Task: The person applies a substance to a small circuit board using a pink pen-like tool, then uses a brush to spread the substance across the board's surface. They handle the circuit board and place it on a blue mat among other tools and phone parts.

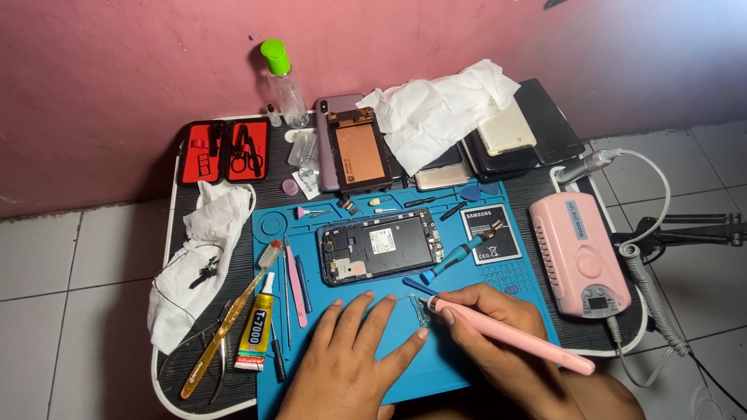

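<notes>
I see my right hand (498, 323) gripping a pink pen tool (510, 334), left hand (350, 354) flat with fingers spread beside a small part (420, 313), red case (224, 150) of tools far beyond them

The left hand (350, 354) lies flat, palm down, fingers spread forward. The right hand (486, 327) is curled in a pen grip, knuckles up.

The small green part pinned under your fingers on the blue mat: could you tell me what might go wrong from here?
1. The small green part is held only by left hand fingertips while the pink pen-shaped tool in the right hand works it; a slip could flick it away or nick a finger.
2. The opened black phone frame lies just beyond, so a skidding tip might scratch it.
</notes>
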